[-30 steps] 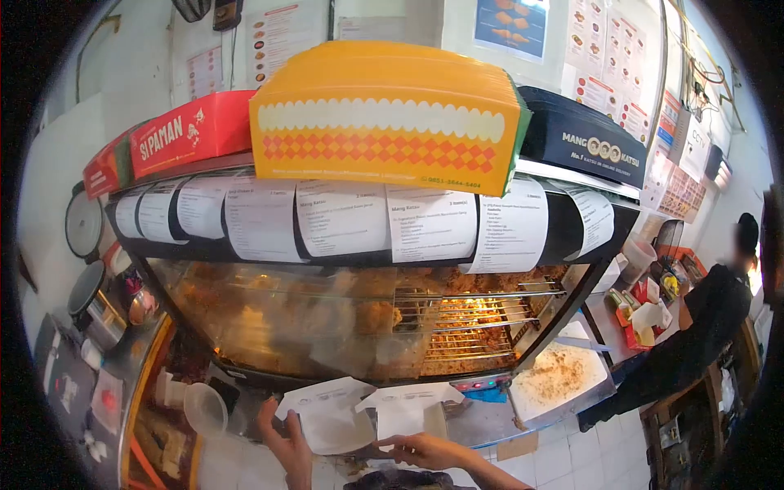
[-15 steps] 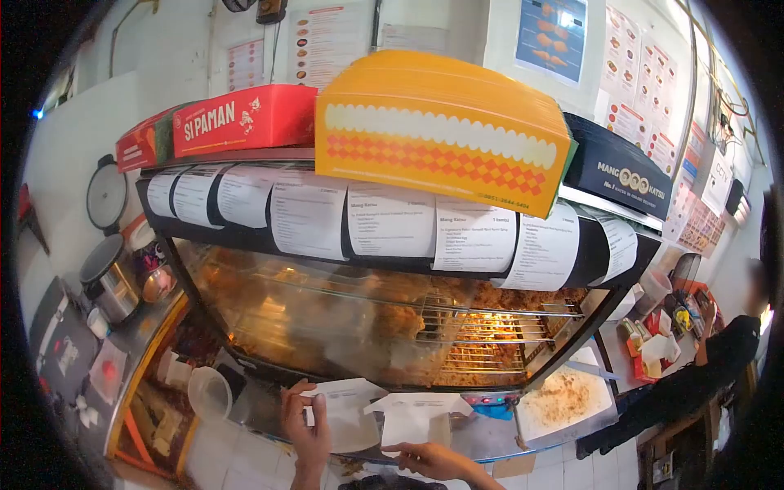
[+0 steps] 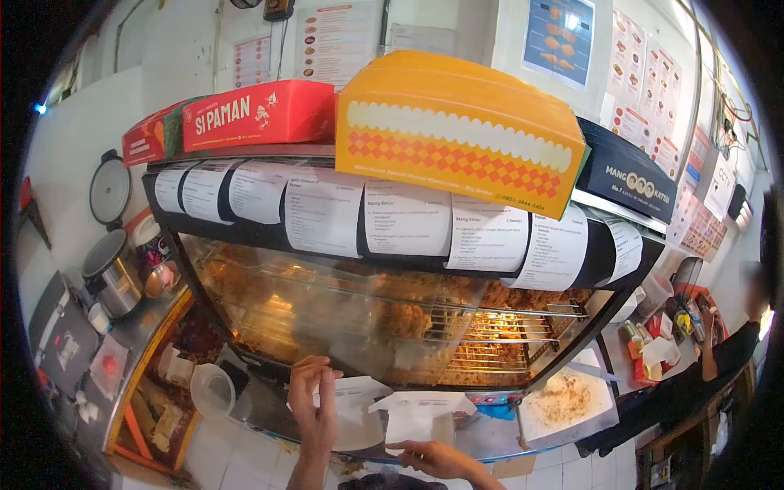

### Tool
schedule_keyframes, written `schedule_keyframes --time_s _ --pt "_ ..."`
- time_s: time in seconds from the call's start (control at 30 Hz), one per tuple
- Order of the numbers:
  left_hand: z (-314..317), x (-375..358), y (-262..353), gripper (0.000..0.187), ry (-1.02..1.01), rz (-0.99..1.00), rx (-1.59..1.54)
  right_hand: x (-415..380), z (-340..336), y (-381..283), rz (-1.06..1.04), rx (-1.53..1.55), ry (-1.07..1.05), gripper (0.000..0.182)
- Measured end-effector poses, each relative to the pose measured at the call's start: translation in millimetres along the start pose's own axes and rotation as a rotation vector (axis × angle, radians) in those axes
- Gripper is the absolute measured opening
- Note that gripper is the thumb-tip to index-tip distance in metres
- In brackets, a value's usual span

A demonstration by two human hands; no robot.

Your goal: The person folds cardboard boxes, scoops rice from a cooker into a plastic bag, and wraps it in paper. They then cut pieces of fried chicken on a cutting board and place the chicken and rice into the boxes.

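Note:
My left hand [image 3: 314, 398] is raised at the front of a glass food warmer [image 3: 343, 318], its fingers on the left flap of an open white paper box [image 3: 357, 408]. My right hand [image 3: 431, 456] lies low by the bottom edge and pinches the lower edge of a second white paper box [image 3: 418, 415] next to the first. Both boxes rest on the steel ledge in front of the warmer. Fried chicken pieces [image 3: 408, 317] sit on wire racks behind the glass.
Printed order slips [image 3: 392, 219] hang along the warmer's top edge. Stacks of orange [image 3: 457, 135], red [image 3: 245, 118] and dark [image 3: 625, 171] flat boxes lie on top. A breading tray [image 3: 563, 400] sits right. A plastic cup [image 3: 212, 390] and rice cookers [image 3: 114, 273] stand left. A person [image 3: 719, 359] works at far right.
My left hand has lifted from under the left box to its upper flap. The camera has turned left and tilted up a little. My right hand stays low on the second box.

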State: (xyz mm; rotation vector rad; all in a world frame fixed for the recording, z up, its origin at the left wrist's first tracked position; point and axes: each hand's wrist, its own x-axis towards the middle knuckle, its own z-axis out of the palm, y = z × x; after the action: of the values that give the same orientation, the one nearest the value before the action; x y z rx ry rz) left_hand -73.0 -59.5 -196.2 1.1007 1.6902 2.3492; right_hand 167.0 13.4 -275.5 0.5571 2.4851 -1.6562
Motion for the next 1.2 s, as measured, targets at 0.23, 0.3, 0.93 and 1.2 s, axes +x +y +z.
schedule_keyframes --time_s 0.23,0.3,0.93,1.2 --pt "17 37 37 0.023 -0.201 0.033 -0.162 3 7 4 -0.037 0.016 0.027 0.049" --pt "28 48 51 0.027 -0.222 0.026 -0.218 2 8 0 -0.020 0.004 0.030 0.049" --pt "48 82 72 0.024 -0.326 0.039 -0.240 -5 3 -16 0.164 0.056 0.052 0.046" --pt "42 76 55 0.017 -0.302 0.050 -0.247 -1 2 1 0.046 0.043 0.070 0.045"
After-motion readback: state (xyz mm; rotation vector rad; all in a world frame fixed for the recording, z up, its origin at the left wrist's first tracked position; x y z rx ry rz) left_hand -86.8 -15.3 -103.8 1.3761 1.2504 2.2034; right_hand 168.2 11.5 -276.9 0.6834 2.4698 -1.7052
